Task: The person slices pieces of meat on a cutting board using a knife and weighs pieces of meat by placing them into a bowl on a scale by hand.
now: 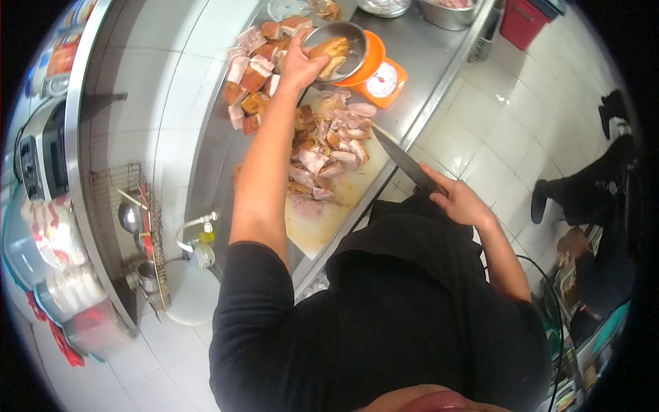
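My left hand reaches to a steel bowl and is closed on a browned piece of meat at the bowl's near side. The bowl sits on an orange kitchen scale with a round dial. In my right hand is a large knife, its blade pointing toward the cutting board. Chopped meat is heaped on that pale board. Beside my left hand lie larger blocks of browned pork.
The steel counter carries a metal bowl of meat at the far end. A tap is at the left. On the right, a person in dark clothes works near the tiled floor. A red bin stands beyond.
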